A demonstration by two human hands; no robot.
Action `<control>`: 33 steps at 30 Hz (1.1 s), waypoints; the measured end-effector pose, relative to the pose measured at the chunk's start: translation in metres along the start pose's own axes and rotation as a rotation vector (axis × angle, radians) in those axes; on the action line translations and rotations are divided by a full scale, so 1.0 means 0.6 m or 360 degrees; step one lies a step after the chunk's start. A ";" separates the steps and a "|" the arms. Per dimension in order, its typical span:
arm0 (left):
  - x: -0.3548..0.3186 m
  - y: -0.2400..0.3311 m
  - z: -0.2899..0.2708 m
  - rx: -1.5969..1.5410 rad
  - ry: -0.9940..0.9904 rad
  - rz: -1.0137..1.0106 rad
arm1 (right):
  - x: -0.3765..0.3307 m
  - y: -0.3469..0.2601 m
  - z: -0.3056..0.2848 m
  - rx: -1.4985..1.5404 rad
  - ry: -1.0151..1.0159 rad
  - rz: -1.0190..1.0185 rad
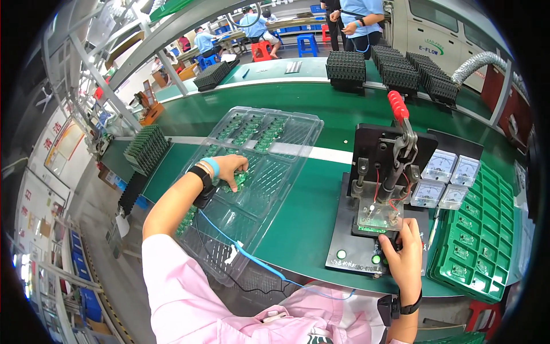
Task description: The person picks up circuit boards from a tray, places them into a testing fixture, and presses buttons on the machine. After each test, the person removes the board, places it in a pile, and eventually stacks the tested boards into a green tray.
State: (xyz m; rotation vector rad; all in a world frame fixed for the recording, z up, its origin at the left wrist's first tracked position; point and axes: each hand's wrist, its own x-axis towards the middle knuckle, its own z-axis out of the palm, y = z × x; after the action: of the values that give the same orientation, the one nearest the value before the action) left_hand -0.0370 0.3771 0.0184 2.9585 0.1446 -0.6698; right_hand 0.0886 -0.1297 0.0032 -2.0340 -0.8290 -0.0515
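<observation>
My left hand (231, 169) is over a clear plastic tray (312, 127), its fingers curled down on a small green circuit board (239, 182). More green boards (270, 133) lie in rows in the tray's far compartments. On the right, my right hand (405, 252) rests at the front corner of a black test fixture (338, 243), thumb and fingers apart. Just beyond the thumb, a green board (372, 229) sits under the fixture's clear plate (378, 213). The fixture's toggle clamp has a red handle (397, 106), which stands upright.
Beside the fixture stand several white panel meters (440, 166) and a green compartment tray (447, 272) holding small boards. Black racks (346, 67) line the far shelf; a green rack (146, 149) stands at the left. A blue cord (260, 262) runs from my left wrist. Other people (361, 20) are in the background.
</observation>
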 end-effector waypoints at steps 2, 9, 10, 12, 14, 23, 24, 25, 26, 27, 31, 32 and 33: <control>-0.015 -0.016 0.021 -0.0174 0.0160 0.0124 | -0.001 0.000 0.001 0.0005 0.0005 -0.0008; -0.052 -0.017 0.048 -0.0532 0.0278 -0.0094 | -0.001 0.005 0.000 0.0019 0.0003 -0.0037; -0.055 -0.012 0.047 -0.0728 0.0215 -0.0252 | -0.001 0.006 0.001 0.0014 -0.0002 -0.0045; -0.057 -0.007 0.051 -0.0662 0.0209 -0.0308 | -0.001 0.007 0.000 0.0005 -0.0012 -0.0059; -0.069 -0.002 0.052 -0.0520 0.0193 -0.0436 | -0.001 0.005 -0.002 0.0011 -0.0022 -0.0075; -0.081 0.006 0.094 -0.0061 0.0371 -0.0143 | -0.002 0.007 -0.003 0.0026 -0.0028 -0.0108; -0.081 0.013 0.088 -0.0150 0.0320 -0.0194 | -0.001 0.008 -0.004 0.0022 -0.0024 -0.0107; -0.081 0.021 0.081 -0.0239 0.0267 -0.0243 | -0.001 0.008 -0.005 0.0022 -0.0025 -0.0109; -0.081 0.025 0.076 -0.0327 0.0214 -0.0291 | -0.002 0.008 -0.005 0.0032 -0.0023 -0.0110; -0.079 0.025 0.074 -0.0329 0.0214 -0.0290 | -0.003 0.008 -0.005 0.0042 -0.0020 -0.0110; -0.080 0.017 0.072 -0.0323 0.0178 -0.0253 | -0.002 0.006 -0.004 0.0062 -0.0014 -0.0134; -0.082 0.014 0.074 -0.0272 0.0203 -0.0226 | -0.002 0.005 -0.004 0.0066 -0.0014 -0.0144; -0.082 0.020 0.071 -0.0220 0.0228 -0.0195 | -0.002 0.006 -0.005 0.0065 -0.0014 -0.0142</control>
State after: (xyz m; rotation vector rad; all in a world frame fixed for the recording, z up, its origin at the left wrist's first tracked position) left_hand -0.0977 0.3568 0.0027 2.8799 0.3709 -0.4408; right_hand 0.0904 -0.1340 0.0019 -1.9598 -0.9191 -0.0750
